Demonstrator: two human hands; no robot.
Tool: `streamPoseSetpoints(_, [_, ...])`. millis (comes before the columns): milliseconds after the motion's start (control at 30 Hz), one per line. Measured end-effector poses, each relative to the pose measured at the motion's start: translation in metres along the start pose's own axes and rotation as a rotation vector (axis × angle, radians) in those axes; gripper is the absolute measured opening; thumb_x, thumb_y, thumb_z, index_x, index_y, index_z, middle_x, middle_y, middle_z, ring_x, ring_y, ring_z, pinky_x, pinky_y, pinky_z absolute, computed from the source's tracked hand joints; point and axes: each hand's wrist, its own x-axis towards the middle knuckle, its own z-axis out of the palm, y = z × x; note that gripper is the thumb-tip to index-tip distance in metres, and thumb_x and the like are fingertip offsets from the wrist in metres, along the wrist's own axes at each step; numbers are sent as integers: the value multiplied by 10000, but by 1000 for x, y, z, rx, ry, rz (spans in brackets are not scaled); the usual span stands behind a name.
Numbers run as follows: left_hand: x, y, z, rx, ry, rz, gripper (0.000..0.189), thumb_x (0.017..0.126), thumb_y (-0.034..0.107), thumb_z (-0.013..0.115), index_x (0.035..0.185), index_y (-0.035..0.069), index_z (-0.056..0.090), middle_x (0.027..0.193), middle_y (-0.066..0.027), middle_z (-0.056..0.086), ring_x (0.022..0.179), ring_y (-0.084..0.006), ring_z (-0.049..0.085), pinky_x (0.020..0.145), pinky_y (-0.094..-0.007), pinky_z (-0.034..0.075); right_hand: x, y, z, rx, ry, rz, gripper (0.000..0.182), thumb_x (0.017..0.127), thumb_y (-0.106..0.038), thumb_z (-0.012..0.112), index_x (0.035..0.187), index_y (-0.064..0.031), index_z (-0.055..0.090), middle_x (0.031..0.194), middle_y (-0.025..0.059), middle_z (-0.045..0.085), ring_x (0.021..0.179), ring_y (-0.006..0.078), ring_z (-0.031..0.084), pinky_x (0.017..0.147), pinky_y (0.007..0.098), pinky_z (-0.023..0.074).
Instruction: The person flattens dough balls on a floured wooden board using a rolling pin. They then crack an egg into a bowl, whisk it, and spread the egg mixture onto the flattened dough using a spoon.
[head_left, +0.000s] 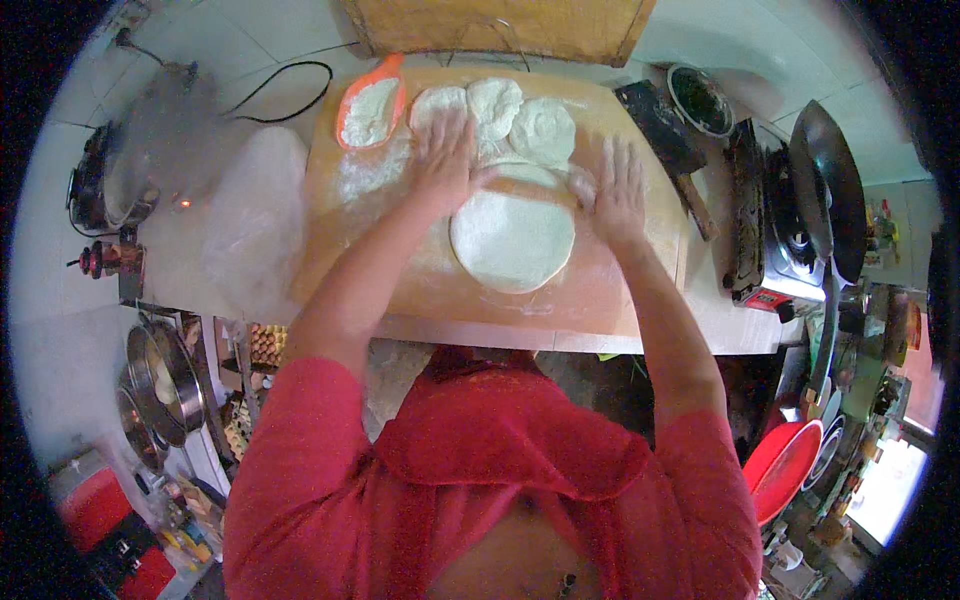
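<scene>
A round sheet of dough (513, 240) lies on a floured wooden board (435, 277). Across its far part rests a wooden rolling pin (532, 192). My left hand (444, 161) presses on the pin's left end with its fingers stretched forward, and my right hand (619, 187) is at the right end, fingers likewise extended; both are slightly blurred. Beyond the pin lie several smaller dough rounds (543, 130), one of them partly behind my left fingers. An orange scoop-shaped container (400, 90) with white flour (369, 112) sits at the board's far left.
Left of the board are a translucent plastic bag (259, 217) and a steaming pot (120, 187). On the right lie a broad-bladed cleaver (660, 127), a dark-filled bowl (700, 101) and a gas stove (780, 225) with a wok (832, 187). A wooden board (502, 26) stands at the wall.
</scene>
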Motion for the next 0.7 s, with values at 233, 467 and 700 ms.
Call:
streamPoseSetpoints(233, [-120, -8, -25, -52, -139, 257, 857, 791, 526, 509, 1372, -13, 182, 1437, -174, 183, 1351, -311, 103, 1080, -487, 56, -85, -62, -77, 160, -478, -138, 735, 785, -398, 531, 1347, -8, 264, 1414, 167, 234, 1296, 376, 219, 1066, 480, 172])
streamPoseSetpoints(467, [-174, 1, -43, -132, -187, 223, 921, 755, 543, 541, 1359, -51, 180, 1429, -201, 187, 1344, -328, 130, 1079, -489, 58, -118, -76, -98, 58, -637, -288, 728, 782, -314, 537, 1362, -9, 221, 1426, 167, 208, 1315, 342, 192, 1071, 477, 146])
streamPoseSetpoints(700, [-82, -9, -15, 7, -56, 24, 943, 762, 567, 528, 1374, -38, 142, 1446, -196, 141, 1350, -346, 76, 1084, -483, 28, -37, -27, -12, 179, -207, -77, 694, 868, -393, 480, 1374, -13, 194, 1422, 197, 208, 1305, 402, 189, 1067, 488, 156])
